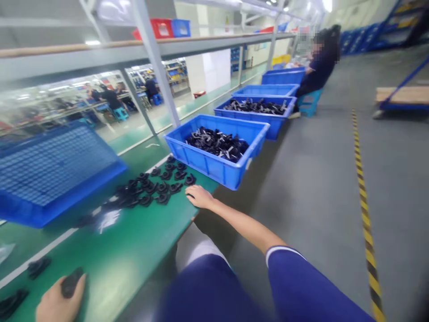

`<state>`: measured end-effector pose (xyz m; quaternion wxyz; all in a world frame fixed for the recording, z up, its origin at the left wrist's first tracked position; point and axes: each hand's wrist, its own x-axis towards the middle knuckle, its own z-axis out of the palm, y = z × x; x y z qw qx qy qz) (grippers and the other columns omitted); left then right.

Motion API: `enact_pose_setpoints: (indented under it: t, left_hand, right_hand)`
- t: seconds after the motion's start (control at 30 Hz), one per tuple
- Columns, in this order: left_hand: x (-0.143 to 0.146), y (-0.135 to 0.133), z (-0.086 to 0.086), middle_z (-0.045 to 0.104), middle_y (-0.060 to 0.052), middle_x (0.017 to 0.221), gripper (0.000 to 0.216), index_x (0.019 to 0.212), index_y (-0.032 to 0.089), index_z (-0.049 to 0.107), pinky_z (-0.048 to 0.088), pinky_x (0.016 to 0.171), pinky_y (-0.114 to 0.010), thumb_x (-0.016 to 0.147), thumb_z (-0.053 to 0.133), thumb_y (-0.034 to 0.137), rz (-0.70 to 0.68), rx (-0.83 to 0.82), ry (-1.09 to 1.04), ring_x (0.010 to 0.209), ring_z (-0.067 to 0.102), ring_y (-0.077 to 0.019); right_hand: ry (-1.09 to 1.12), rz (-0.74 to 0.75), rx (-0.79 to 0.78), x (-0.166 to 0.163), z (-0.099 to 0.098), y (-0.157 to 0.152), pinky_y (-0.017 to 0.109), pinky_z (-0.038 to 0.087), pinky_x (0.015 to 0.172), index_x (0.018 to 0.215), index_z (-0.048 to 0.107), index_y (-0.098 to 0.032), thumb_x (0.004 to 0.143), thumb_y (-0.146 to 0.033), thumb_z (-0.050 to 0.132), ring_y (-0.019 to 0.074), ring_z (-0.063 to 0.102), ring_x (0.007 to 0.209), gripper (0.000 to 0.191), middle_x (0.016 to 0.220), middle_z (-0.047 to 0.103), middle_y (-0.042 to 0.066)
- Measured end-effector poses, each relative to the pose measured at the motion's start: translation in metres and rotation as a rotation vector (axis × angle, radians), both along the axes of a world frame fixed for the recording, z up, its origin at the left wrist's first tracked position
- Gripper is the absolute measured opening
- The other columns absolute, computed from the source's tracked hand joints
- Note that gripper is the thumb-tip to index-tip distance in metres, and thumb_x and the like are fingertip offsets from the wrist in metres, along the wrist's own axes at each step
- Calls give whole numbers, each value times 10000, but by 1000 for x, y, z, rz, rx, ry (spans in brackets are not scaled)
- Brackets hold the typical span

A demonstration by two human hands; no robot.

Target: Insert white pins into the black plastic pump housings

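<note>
At the lower left, my left hand (pixel 58 300) is closed around a black plastic part (pixel 71 282), just above the green tabletop (pixel 144 241). My right hand (pixel 199 197) is at the table's right edge, fingers curled over another small black part, of which only a dark bit (pixel 191 195) shows. Beside it lies a group of black plastic parts (pixel 162 188), each with a round raised middle. More black parts (pixel 38 267) rest near my left hand. Clear plastic bags or strips (pixel 109 220) lie by the group, blurred.
A blue bin (pixel 204 165) of black parts stands just beyond my right hand, with further blue bins (pixel 231 112) behind it. An empty-looking blue crate (pixel 67 205) is tilted at left. Metal posts (pixel 156 62) carry a shelf. A seated person (pixel 323 62) is farther along.
</note>
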<state>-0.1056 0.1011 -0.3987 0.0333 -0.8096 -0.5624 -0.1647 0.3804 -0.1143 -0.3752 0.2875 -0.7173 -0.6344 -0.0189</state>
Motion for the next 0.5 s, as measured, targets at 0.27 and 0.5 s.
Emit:
enact_pose_setpoints:
  t: [0.27,0.5]
  left_hand:
    - [45,-40,40,659,-100,980,593,997,178,601,487,812,-409,616,615,633,168,-299,-888,902,622,-291]
    - [91,12,93,656,-78,878,446,949,161,632,471,668,-293,685,682,517,30,-316,-1632,770,602,-204]
  right_hand:
    - [86,340,80,-56,26,59,330,466,831,983,603,-183,922,-212,432,187,588,919,184,974,663,64]
    - [193,640,10,-150,9,182,361,472,827,988,609,-205,929,-273,406,212,602,911,222,957,658,68]
